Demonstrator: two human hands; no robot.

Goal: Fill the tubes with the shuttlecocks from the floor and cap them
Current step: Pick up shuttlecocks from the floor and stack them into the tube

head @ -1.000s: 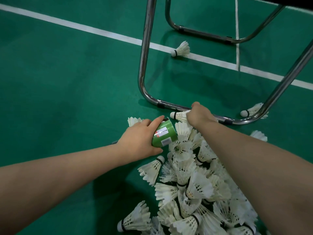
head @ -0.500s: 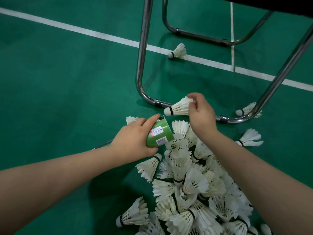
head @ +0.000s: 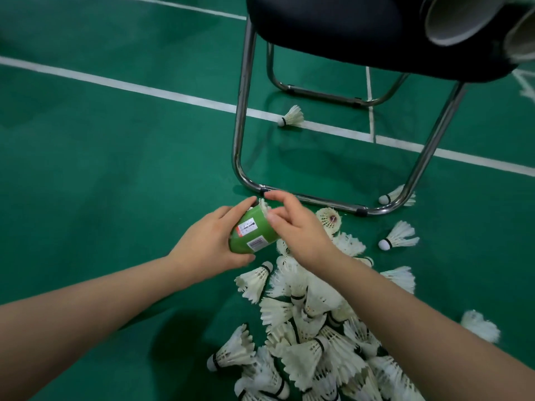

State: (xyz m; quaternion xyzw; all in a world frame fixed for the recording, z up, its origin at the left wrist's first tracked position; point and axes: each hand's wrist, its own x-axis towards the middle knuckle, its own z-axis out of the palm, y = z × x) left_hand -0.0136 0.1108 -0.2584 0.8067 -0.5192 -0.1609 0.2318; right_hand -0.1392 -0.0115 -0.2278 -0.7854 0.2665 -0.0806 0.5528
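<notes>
So the left hand [head: 208, 247] has its fingers curled right round a green tube [head: 254, 227]. It's tipped over with the open mouth pointing away toward the chair. A shuttlecock [head: 264, 206] sits in the mouth, with just the white feather edge poking past the rim. The right hand [head: 298, 230] is on that one, thumb and forefinger closed on the feathers from either side. You can't see down the tube, so no idea how many are stacked under it.

The tube's down low at the far end of the pile of shuttlecocks [head: 312, 319] on the green court floor [head: 115, 175]; I can't tell if it touches the floor. A stray shuttlecock [head: 291, 117] lies on the white line [head: 173, 95] under the chair. A second stray [head: 398, 195] is right up against the chrome frame [head: 240, 125].

Up on the dark seat [head: 362, 33] lies a spare tube [head: 457, 18], open end toward us. It's pale inside and too blurry to tell what's in it. A second tube [head: 521, 36] is beside it, cut off by the edge.
</notes>
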